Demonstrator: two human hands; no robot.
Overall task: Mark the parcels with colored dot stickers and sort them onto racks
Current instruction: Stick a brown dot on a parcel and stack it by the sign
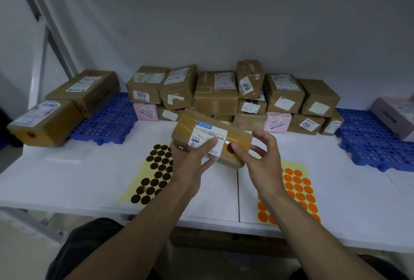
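My left hand [192, 158] grips a small brown parcel [237, 137] with a white shipping label, held above the white table [89, 179]. A dark brown dot sticker [230, 148] sits on the parcel's near face, right of the label. My right hand [259, 156] touches the parcel beside that dot with its thumb, the other fingers spread. A yellow sheet of dark brown dots [154, 174] lies under my left hand. A sheet of orange dots [298, 192] lies under my right wrist.
A pile of brown and pink parcels [224, 98] lines the back wall. A blue rack [107, 122] at the left carries two brown boxes [44, 120]. Another blue rack [376, 143] at the right holds a pink box [394, 116].
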